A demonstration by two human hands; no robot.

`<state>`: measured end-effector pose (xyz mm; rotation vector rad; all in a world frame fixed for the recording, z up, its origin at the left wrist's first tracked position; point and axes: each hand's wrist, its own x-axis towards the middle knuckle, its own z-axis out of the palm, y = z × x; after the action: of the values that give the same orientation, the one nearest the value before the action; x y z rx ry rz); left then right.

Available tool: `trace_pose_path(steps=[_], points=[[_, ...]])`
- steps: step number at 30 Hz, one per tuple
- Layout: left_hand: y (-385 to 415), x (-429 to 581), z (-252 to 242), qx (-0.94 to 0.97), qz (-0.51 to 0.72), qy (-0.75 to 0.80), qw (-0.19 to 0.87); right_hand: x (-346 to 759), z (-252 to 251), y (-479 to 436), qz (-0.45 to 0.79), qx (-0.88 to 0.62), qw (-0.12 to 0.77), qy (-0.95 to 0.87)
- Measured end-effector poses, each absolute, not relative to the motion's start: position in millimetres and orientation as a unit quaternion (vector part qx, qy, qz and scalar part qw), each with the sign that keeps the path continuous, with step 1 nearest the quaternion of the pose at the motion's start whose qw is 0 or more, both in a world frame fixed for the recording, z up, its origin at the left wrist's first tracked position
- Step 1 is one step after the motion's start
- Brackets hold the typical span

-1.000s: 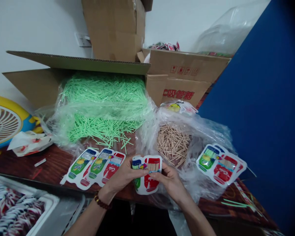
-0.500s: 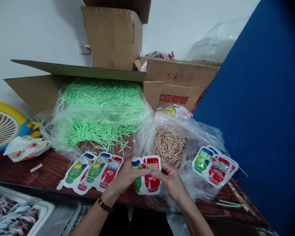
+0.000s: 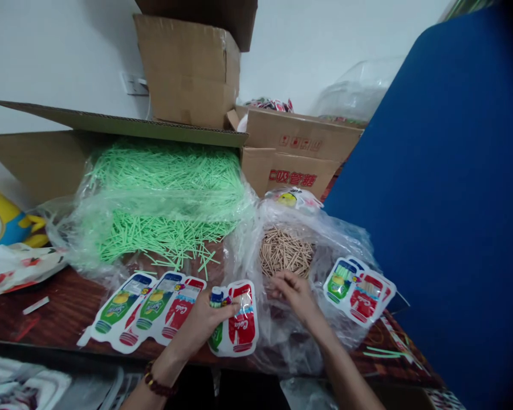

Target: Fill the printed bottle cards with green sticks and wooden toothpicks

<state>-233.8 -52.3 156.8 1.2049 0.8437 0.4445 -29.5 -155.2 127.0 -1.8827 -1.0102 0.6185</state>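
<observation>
My left hand (image 3: 207,319) grips a bottle-shaped candy packet (image 3: 242,324) at its left side, thumb across the front. The packet has a green half and a red "Cola" half; pale sticks show through its window. My right hand (image 3: 294,291) is off the packet, at the near edge of a pile of thin brown sticks (image 3: 285,250). Its fingers are bent in together, and whatever is between them is too small to make out. Left of my left hand lie matching packets (image 3: 159,304), overlapping. More such packets (image 3: 361,290) lie stacked on clear plastic at the right.
Green sticks (image 3: 166,228) spill from a plastic-lined carton (image 3: 34,159). Another carton (image 3: 297,171) stands behind the brown sticks. A blue panel (image 3: 427,171) borders the right side. A yellow-blue fan (image 3: 4,216) is at the left; a white bin (image 3: 51,387) is below the table (image 3: 64,319).
My right hand has let go of the packet and moved up to the brown sticks. My left hand keeps hold of the packet. The whole view has shifted slightly.
</observation>
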Motion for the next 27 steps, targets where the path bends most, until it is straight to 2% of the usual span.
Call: trace_pose_path(steps=[1,4,10,15,22,24,27], points=[[-52.5,-235.4,157.6,0.540,0.203,0.388,0.719,-17.3,125.8,-149.8,0.196,-0.804,0.380,-0.413],[-52.1,-239.4,160.5,0.537,0.203,0.383,0.724,8.4,122.5,-131.8,0.137,-0.853,0.297,-0.407],[-46.2,-248.7,162.5,0.534,0.209,0.402,0.714,8.5,117.0,-112.4,0.116,-0.886,0.224,-0.390],[-44.8,-252.9,158.1,0.508,0.207,0.404,0.732,10.8,114.2,-112.4,0.143,-0.874,0.222,-0.408],[-50.3,-251.0,168.4,0.528,0.172,0.360,0.750,20.7,113.0,-124.7,0.153,-0.841,0.311,-0.416],[-51.4,-250.5,168.9,0.543,0.162,0.356,0.743,12.4,124.3,-131.6,0.166,-0.804,0.393,-0.414],[-53.0,-248.3,166.3,0.576,0.147,0.336,0.731,-14.6,153.3,-140.4,0.259,-0.672,0.579,-0.383]])
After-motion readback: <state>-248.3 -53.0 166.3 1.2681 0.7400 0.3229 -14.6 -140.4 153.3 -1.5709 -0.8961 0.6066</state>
